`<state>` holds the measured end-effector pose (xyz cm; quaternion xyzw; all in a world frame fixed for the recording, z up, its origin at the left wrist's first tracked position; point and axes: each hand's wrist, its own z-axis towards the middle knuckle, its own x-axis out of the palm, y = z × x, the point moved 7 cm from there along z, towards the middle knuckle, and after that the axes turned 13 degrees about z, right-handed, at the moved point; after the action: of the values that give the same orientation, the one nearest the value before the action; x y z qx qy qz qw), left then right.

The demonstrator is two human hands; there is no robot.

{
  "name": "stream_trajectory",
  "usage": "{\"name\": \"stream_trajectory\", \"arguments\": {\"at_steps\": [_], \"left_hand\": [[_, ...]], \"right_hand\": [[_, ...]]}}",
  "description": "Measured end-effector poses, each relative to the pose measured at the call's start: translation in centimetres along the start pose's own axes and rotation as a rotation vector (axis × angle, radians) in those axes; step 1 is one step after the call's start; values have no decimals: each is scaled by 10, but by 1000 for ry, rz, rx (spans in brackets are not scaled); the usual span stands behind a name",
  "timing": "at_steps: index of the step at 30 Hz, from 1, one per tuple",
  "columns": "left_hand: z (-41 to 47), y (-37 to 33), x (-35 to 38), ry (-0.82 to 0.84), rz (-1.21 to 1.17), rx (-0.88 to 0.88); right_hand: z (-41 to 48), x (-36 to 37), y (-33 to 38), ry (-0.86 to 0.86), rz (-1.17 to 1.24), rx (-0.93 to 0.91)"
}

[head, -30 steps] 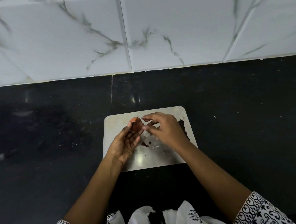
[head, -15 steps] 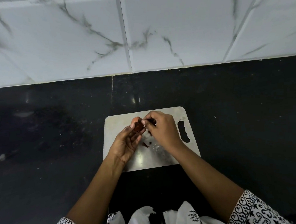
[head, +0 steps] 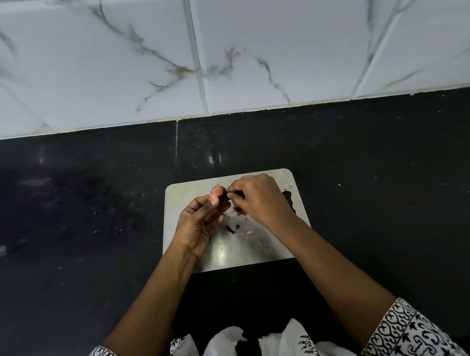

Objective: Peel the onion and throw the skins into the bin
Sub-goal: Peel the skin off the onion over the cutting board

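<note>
A small onion [head: 217, 191], orange-pink where it shows, sits at the fingertips of my left hand [head: 200, 222], which holds it above the steel cutting board [head: 179, 198]. My right hand [head: 260, 201] is right beside it, fingers curled, pinching a dark strip of skin [head: 224, 196] at the onion's side. A few dark skin scraps [head: 231, 228] lie on the board under my hands. Most of the onion is hidden by my fingers. No bin is in view.
The board lies on a black stone counter [head: 382, 195] that runs wide on both sides. A white marble-tiled wall [head: 247, 52] rises behind it. My white patterned clothing [head: 240, 352] fills the bottom edge.
My right hand has moved left and closed in on the onion, uncovering the board's handle slot. The left hand has kept the onion in about the same place.
</note>
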<state>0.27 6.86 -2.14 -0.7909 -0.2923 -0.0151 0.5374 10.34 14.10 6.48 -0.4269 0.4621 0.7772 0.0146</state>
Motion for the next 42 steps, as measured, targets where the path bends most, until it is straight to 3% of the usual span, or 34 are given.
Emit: {"name": "stream_trajectory", "arguments": {"at_steps": [8, 18, 23, 33, 39, 42], "left_hand": [[-2, 0, 0, 7, 75, -13], [-1, -3, 1, 24, 68, -28], [1, -7, 1, 10, 135, 10], [-2, -12, 0, 20, 235, 18], [-1, -10, -2, 42, 188, -20], [0, -6, -1, 51, 161, -34]], "right_hand": [[3, 3, 3, 66, -110, -31], [0, -4, -20, 75, 210, 211], [3, -5, -8, 95, 75, 75], [-2, 3, -5, 6, -9, -1], [0, 9, -7, 5, 24, 22], [2, 7, -13, 7, 86, 128]]}}
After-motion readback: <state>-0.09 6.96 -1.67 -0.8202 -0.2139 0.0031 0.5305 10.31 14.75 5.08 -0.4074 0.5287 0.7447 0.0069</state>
